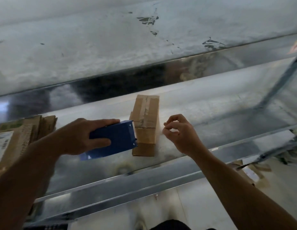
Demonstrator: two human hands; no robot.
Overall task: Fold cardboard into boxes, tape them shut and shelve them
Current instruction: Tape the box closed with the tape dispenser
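Observation:
A small brown cardboard box (146,120) stands on the metal shelf (211,113), with a strip of tape running along its top seam. My left hand (83,136) grips a blue tape dispenser (118,138) whose front edge touches the box's left side. To the right of the box, my right hand (179,131) hovers with its fingers loosely curled, thumb and fingertips close together, apart from the cardboard. Whether it pinches a bit of tape I cannot tell.
A stack of flat cardboard (20,135) with a white label lies on the shelf at the left. A metal rail (144,181) runs along the shelf's front edge. A grey wall (111,39) rises behind. More cardboard (249,170) shows below at the right.

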